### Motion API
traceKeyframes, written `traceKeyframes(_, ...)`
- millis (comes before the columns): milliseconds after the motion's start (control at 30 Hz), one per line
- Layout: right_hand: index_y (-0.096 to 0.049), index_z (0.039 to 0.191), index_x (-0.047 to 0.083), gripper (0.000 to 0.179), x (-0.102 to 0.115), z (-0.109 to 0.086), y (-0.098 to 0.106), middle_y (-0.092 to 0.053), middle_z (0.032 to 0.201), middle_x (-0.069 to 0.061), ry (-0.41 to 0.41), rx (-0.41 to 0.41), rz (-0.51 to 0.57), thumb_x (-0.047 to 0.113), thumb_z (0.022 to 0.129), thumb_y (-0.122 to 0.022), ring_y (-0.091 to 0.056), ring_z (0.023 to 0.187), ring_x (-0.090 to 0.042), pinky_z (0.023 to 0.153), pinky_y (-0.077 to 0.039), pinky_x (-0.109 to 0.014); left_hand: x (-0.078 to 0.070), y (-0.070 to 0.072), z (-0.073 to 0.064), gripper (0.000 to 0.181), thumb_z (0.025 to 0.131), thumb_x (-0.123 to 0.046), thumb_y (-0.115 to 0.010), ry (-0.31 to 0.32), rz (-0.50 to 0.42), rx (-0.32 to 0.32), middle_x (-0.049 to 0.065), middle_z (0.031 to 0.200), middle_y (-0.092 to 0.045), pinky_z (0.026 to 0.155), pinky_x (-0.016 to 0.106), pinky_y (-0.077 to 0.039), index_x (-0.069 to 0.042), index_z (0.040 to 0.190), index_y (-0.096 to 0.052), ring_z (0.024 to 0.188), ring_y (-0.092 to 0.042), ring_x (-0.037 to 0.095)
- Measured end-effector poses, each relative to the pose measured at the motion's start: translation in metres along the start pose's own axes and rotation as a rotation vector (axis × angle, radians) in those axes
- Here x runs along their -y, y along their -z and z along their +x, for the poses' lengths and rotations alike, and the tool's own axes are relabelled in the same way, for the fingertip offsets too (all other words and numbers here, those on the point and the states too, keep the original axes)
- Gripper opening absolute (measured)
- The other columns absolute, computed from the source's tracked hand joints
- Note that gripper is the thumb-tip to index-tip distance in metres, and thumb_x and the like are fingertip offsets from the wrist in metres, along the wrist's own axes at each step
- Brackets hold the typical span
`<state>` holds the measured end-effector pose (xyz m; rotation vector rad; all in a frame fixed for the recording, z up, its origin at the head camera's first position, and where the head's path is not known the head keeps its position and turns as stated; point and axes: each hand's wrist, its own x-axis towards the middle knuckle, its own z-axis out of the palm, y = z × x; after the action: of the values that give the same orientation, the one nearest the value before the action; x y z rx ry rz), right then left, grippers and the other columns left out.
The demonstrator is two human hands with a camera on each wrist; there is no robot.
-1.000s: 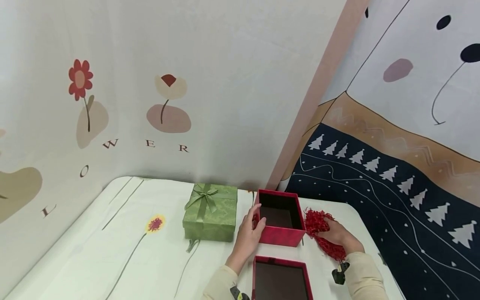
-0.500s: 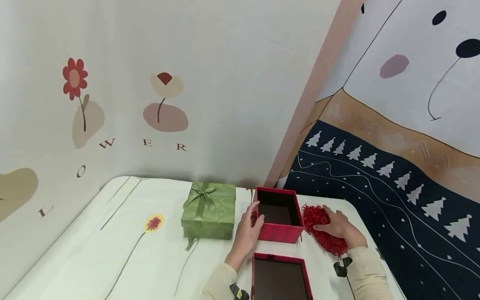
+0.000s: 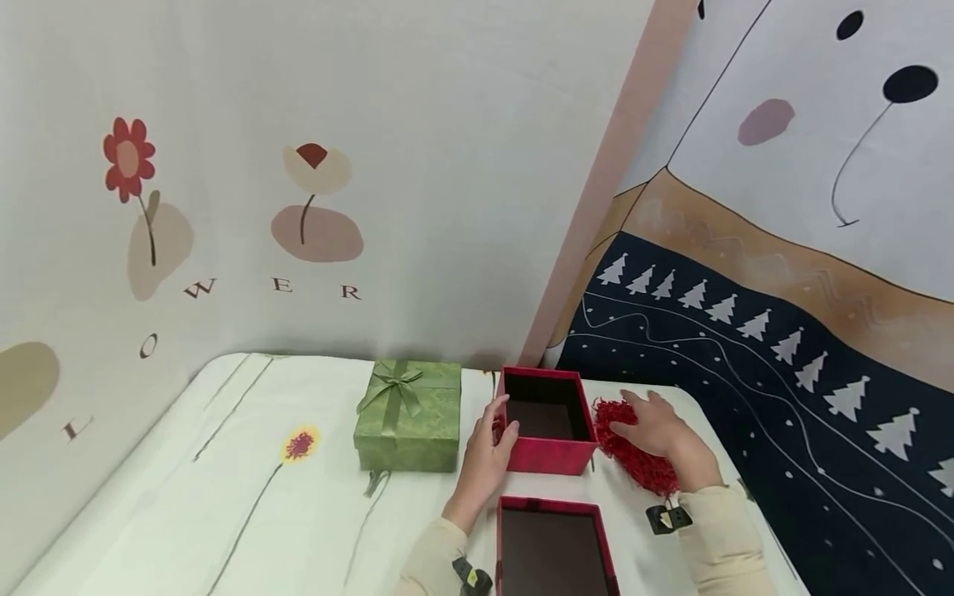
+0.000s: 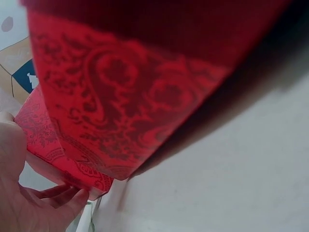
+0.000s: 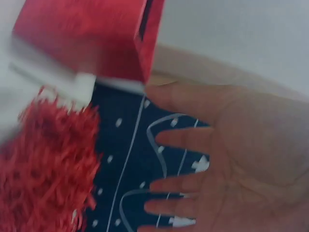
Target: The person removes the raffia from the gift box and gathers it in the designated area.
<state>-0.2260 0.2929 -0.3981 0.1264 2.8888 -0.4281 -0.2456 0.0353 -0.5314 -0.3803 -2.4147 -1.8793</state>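
Head view, right of lower centre: my left hand (image 3: 483, 463), thumb and fingers apart, rests against the red box (image 3: 550, 458), seemingly to steady it, while my right hand (image 3: 657, 428), fingers spread, hovers empty over the red shreds (image 3: 638, 468).

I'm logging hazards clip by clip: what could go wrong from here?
The shredded red paper looks loose, so strands might scatter if the right hand, its fingers spread, scoops it. The open red box could slide if bumped; the left hand is at one side. The left sleeve, near the other red-edged container, might nudge it.
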Motion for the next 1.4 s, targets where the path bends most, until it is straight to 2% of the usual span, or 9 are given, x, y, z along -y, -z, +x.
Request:
traceKeyframes(233, -0.037, 0.158, 0.001, 0.067, 0.035, -0.018, -0.011, -0.034, 0.157, -0.035, 0.168, 0.021, 0.100, 0.024, 0.101, -0.064, -0.031, 0.144, -0.054, 0.107, -0.037, -0.072, -0.007, 0.003, -0.002, 0.053, 0.110, -0.037, -0.049, 0.018, 0.032, -0.022, 0.016, 0.150, -0.049, 0.110, 0.060, -0.042, -0.023, 0.160, -0.037, 0.137, -0.049, 0.035)
traceKeyframes(400, -0.037, 0.159, 0.001, 0.068, 0.044, -0.024, -0.012, -0.033, 0.157, -0.037, 0.205, -0.050, 0.091, 0.023, 0.101, -0.064, -0.032, 0.144, -0.055, 0.107, -0.039, -0.071, -0.034, -0.001, -0.009, 0.056, 0.110, -0.039, -0.048, -0.037, 0.098, -0.004, 0.016, 0.160, -0.037, 0.114, 0.060, -0.038, -0.022, 0.162, -0.035, 0.145, -0.040, 0.037)
traceKeyframes(567, -0.039, 0.157, -0.001, 0.064, 0.070, -0.019, -0.008, -0.032, 0.156, -0.040, 0.301, -0.146, 0.072, 0.021, 0.101, -0.063, -0.035, 0.142, -0.058, 0.104, -0.040, -0.073, -0.076, 0.034, -0.017, 0.053, 0.108, -0.035, -0.053, -0.111, 0.175, 0.024, 0.015, 0.166, -0.029, 0.113, 0.060, -0.039, -0.023, 0.158, -0.042, 0.149, -0.036, 0.038)
traceKeyframes(767, -0.037, 0.158, 0.001, 0.064, 0.109, -0.015, -0.004, -0.034, 0.157, -0.033, 0.407, -0.147, 0.151, 0.022, 0.103, -0.062, -0.038, 0.142, -0.050, 0.106, -0.043, -0.066, -0.107, 0.106, -0.018, 0.053, 0.107, -0.036, -0.055, -0.081, 0.321, -0.029, 0.010, 0.166, -0.032, 0.116, 0.059, -0.034, -0.018, 0.156, -0.044, 0.148, -0.036, 0.037)
traceKeyframes(900, -0.035, 0.158, -0.002, 0.063, 0.141, -0.009, -0.013, -0.037, 0.156, -0.030, 0.492, -0.097, 0.241, 0.021, 0.104, -0.060, -0.041, 0.142, -0.044, 0.112, -0.041, -0.059, -0.100, 0.156, -0.019, 0.054, 0.108, -0.031, -0.055, -0.028, 0.379, -0.102, 0.017, 0.162, -0.036, 0.119, 0.057, -0.032, -0.008, 0.155, -0.043, 0.147, -0.038, 0.040)
traceKeyframes(1000, -0.030, 0.160, -0.003, 0.064, 0.160, 0.003, -0.023, -0.034, 0.159, -0.029, 0.488, -0.038, 0.296, 0.022, 0.106, -0.056, -0.035, 0.147, -0.043, 0.118, -0.033, -0.059, -0.084, 0.181, -0.012, 0.055, 0.108, -0.027, -0.054, 0.047, 0.397, -0.135, 0.024, 0.159, -0.038, 0.119, 0.057, -0.032, 0.000, 0.154, -0.039, 0.146, -0.037, 0.044)
traceKeyframes(1200, -0.021, 0.159, -0.010, 0.066, 0.182, 0.026, -0.052, -0.026, 0.164, -0.030, 0.382, 0.041, 0.412, 0.021, 0.109, -0.050, -0.026, 0.152, -0.043, 0.120, -0.028, -0.058, -0.040, 0.201, -0.005, 0.056, 0.110, -0.027, -0.042, 0.227, 0.355, -0.116, 0.032, 0.151, -0.046, 0.115, 0.056, -0.038, 0.009, 0.153, -0.035, 0.141, -0.044, 0.047)
traceKeyframes(1333, -0.025, 0.156, -0.015, 0.058, 0.192, 0.037, -0.070, -0.032, 0.159, -0.034, 0.315, 0.055, 0.482, 0.016, 0.110, -0.043, -0.039, 0.144, -0.044, 0.113, -0.039, -0.057, -0.022, 0.206, -0.004, 0.056, 0.112, -0.029, -0.036, 0.293, 0.309, -0.101, 0.032, 0.144, -0.053, 0.112, 0.055, -0.042, 0.011, 0.150, -0.040, 0.134, -0.051, 0.046)
traceKeyframes(1400, -0.034, 0.150, -0.017, 0.050, 0.197, 0.041, -0.077, -0.046, 0.146, -0.035, 0.305, 0.062, 0.511, 0.012, 0.110, -0.040, -0.052, 0.128, -0.042, 0.102, -0.047, -0.053, -0.018, 0.210, -0.005, 0.052, 0.112, -0.027, -0.037, 0.302, 0.295, -0.121, 0.030, 0.141, -0.057, 0.110, 0.055, -0.044, 0.010, 0.146, -0.048, 0.132, -0.053, 0.045)
